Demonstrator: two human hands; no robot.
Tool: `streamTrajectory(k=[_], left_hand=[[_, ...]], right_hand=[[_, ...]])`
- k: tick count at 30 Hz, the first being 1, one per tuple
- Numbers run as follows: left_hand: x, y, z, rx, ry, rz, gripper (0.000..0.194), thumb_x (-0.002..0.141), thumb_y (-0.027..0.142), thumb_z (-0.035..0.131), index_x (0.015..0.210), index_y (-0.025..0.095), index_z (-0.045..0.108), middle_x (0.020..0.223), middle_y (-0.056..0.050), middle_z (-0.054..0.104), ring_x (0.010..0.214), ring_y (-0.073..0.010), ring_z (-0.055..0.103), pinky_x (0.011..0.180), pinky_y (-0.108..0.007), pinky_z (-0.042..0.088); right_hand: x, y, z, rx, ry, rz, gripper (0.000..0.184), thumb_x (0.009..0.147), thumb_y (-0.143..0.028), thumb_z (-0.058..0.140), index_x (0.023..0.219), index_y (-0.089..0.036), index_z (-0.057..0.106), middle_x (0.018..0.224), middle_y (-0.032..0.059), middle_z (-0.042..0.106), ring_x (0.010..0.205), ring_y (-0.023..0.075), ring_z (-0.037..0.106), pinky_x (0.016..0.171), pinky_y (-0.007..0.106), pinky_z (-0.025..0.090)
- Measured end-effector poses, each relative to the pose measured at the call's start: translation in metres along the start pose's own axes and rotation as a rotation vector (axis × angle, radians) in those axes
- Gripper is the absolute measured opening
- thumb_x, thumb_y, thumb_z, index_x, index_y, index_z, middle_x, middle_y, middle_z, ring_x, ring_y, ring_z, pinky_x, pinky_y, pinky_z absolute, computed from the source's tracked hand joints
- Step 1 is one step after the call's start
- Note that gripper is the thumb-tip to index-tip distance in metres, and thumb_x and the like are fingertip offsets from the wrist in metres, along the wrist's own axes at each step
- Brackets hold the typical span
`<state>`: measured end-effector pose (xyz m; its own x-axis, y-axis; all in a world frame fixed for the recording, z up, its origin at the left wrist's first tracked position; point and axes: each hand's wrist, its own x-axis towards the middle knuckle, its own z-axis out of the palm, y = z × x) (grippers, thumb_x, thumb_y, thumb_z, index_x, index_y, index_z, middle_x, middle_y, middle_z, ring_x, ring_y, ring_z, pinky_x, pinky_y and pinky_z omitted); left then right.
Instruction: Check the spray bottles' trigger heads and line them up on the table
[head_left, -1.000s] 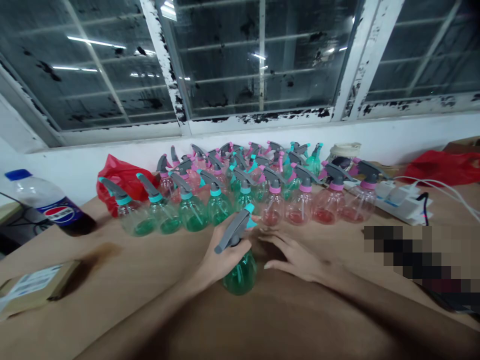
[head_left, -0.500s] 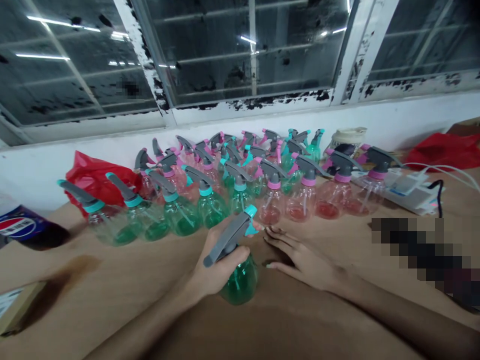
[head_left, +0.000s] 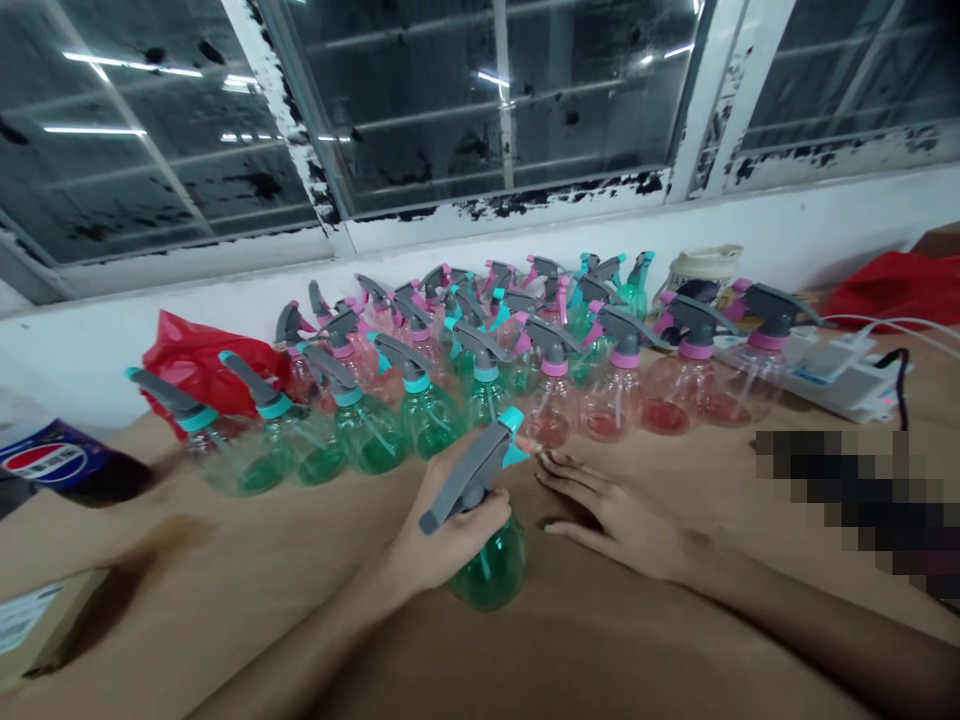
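Observation:
My left hand (head_left: 450, 520) is wrapped around the neck of a green spray bottle (head_left: 491, 565) with a grey and turquoise trigger head. The bottle is upright on the wooden table, close in front of me. Just right of it, my right hand (head_left: 607, 510) lies on the tabletop, fingers stretched out and holding nothing. Beyond both hands runs a front row of spray bottles: turquoise-collared green ones, such as this green bottle (head_left: 373, 440), on the left, and pink-collared ones, such as this pink bottle (head_left: 611, 405), on the right. More bottles crowd behind, partly hidden.
A red plastic bag (head_left: 176, 355) and a cola bottle (head_left: 67, 465) lie at the left, with a small cardboard box (head_left: 52, 620) nearer. At the right are a white power strip (head_left: 840, 385) with cables and another red bag (head_left: 900, 290). A peeling window frame (head_left: 480, 215) backs the table.
The whole view has shifted slightly, so most things appear a little further right. My left hand still grips the spray bottle, and my right hand stays flat beside it.

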<state>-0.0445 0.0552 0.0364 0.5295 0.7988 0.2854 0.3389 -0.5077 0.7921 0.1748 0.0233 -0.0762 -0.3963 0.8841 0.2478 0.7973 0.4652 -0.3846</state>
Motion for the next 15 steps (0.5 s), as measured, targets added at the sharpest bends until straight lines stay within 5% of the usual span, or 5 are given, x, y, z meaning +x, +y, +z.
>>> streamTrajectory(k=[8,15], left_hand=[[-0.0036,-0.0005,0.0043,-0.013,0.073,-0.027,0.012,0.067,0.022,0.048,0.077,0.023,0.055,0.063,0.003,0.052,0.053,-0.0150,0.048,0.051,-0.026,0.043],[-0.0058,0.0003,0.0052,-0.029,0.088,-0.038,0.015,0.068,0.024,0.047,0.079,0.023,0.056,0.057,0.005,0.044,0.048,-0.0132,0.040,0.047,-0.025,0.036]], right_hand=[[-0.0023,0.0045,0.0027,0.049,0.034,-0.013,0.059,0.091,-0.051,0.047,0.141,-0.020,0.041,0.146,0.0079,0.043,0.137,0.0246,0.036,0.112,0.047,0.033],[-0.0025,0.0053,0.0015,0.049,0.027,-0.018,0.059,0.091,-0.051,0.046,0.141,-0.020,0.041,0.147,0.0078,0.041,0.137,0.0240,0.034,0.113,0.045,0.031]])
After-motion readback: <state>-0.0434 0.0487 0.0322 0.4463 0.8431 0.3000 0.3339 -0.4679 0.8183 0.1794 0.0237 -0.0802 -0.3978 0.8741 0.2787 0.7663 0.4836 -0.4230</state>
